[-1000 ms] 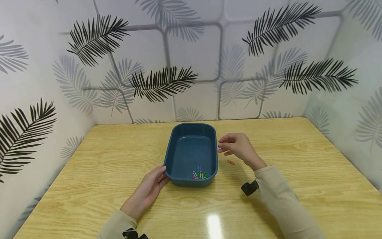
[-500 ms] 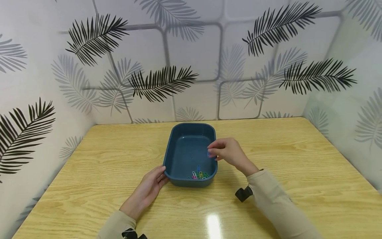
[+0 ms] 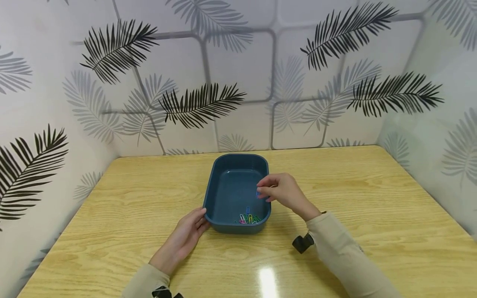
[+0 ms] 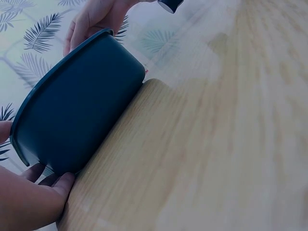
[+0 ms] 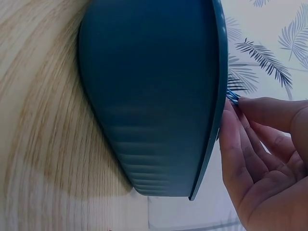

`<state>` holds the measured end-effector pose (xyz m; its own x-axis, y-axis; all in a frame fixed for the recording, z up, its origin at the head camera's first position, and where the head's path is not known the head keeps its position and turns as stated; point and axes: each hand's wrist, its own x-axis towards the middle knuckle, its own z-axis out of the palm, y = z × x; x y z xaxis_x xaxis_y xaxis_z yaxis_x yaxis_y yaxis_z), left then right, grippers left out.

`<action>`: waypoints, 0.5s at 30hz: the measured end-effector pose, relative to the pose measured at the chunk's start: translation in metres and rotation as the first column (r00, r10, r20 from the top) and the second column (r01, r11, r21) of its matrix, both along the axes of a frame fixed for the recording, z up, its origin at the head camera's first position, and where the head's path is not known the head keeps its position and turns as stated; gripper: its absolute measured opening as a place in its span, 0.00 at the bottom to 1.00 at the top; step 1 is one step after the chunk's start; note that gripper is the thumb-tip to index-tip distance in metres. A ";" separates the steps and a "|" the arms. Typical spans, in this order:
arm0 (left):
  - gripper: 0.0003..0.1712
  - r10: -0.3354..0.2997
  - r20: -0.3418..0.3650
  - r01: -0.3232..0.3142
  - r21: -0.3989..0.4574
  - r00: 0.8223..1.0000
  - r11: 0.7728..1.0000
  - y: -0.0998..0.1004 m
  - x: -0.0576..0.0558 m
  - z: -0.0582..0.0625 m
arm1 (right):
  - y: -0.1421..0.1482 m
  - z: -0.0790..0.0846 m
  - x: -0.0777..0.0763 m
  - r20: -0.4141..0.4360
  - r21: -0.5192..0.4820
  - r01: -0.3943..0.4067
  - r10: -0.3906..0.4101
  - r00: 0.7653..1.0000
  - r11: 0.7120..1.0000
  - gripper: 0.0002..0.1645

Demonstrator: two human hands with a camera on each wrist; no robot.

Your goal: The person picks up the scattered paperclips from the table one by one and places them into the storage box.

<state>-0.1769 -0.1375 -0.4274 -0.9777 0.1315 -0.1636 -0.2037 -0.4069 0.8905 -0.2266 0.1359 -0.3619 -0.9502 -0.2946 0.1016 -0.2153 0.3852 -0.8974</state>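
Note:
A dark blue plastic bin (image 3: 236,228) stands on the table. My left hand (image 3: 189,232) holds its near left corner; in the left wrist view, several fingers (image 4: 61,185) lie against the outer wall low down, with another digit at the rim. My right hand (image 3: 286,191) pinches a blue paper clip (image 3: 258,193) between thumb and fingertips, just inside the right rim. In the right wrist view the paper clip (image 5: 233,96) shows at the rim, partly hidden behind it. Several coloured paper clips (image 3: 250,219) lie in the bin's near end, one blue clip (image 3: 247,210) slightly apart.
The light wooden table (image 3: 149,182) runs back to a leaf-patterned wall covering (image 3: 238,74). A small red spot (image 4: 146,71) shows past the bin's far edge in the left wrist view. Black wrist cameras (image 3: 303,243) sit at both sleeves.
My right hand has moved left from beside the bin to over its right rim, carrying the paper clip. The orange paper clip on the table is now hidden in the head view. The left hand stays put.

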 end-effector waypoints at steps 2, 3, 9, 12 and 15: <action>0.21 -0.003 -0.001 0.003 -0.003 1.000 1.000 0.000 0.000 0.000 | 0.000 0.000 0.000 0.001 0.002 0.000 0.000 1.000 1.000 0.10; 0.21 -0.003 -0.001 0.003 -0.002 1.000 1.000 0.000 0.000 0.000 | 0.000 0.000 0.000 0.002 0.002 0.001 -0.001 1.000 1.000 0.10; 0.22 -0.008 -0.002 0.008 0.003 1.000 1.000 -0.001 0.000 -0.001 | 0.000 0.000 0.000 0.011 0.002 0.003 -0.003 1.000 1.000 0.10; 0.23 -0.013 -0.004 0.013 0.003 1.000 1.000 -0.001 0.000 -0.001 | 0.001 0.000 0.000 0.015 0.002 0.006 -0.006 1.000 1.000 0.11; 0.23 -0.010 -0.002 0.010 0.003 1.000 1.000 -0.001 0.001 -0.001 | 0.003 0.000 -0.001 0.020 0.000 0.014 -0.014 1.000 1.000 0.11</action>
<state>-0.1763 -0.1382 -0.4282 -0.9766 0.1422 -0.1615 -0.2064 -0.4074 0.8896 -0.2279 0.1389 -0.3619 -0.9561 -0.2813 0.0825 -0.1919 0.3877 -0.9016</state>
